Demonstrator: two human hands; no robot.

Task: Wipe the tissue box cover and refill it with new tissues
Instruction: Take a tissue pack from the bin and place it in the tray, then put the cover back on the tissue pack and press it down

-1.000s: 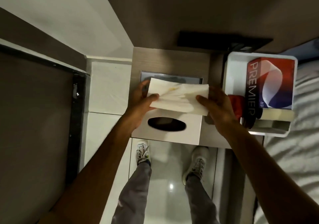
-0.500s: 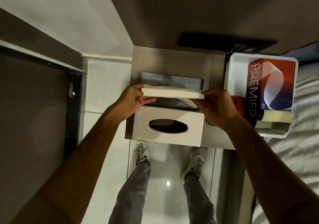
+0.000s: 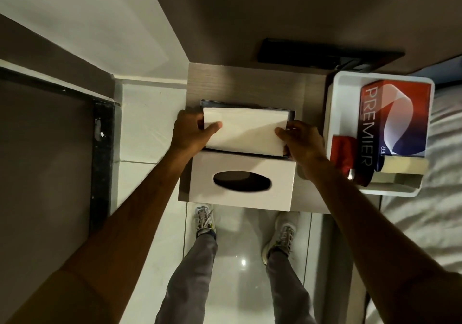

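A white stack of tissues [image 3: 246, 130] is held flat between my left hand [image 3: 191, 133] and my right hand [image 3: 301, 140], one at each short end. It hovers over the dark open tray [image 3: 240, 105] of the tissue box, whose far rim shows behind the stack. Just in front stands the white tissue box cover [image 3: 240, 183] with its dark oval slot facing me, on the small wooden table [image 3: 247, 83].
A white bin [image 3: 336, 98] at the right holds a red-and-blue "PREMIER" tissue pack [image 3: 395, 118], a red cloth [image 3: 343, 153] and a pale sponge-like block [image 3: 402, 166]. A bed [image 3: 440, 173] lies further right. A wall is on the left, and my feet are below on the tiled floor.
The tissue stack, held tilted above the cover a second ago, has been turned level and moved back and down over the dark tray. Both hands went with it.
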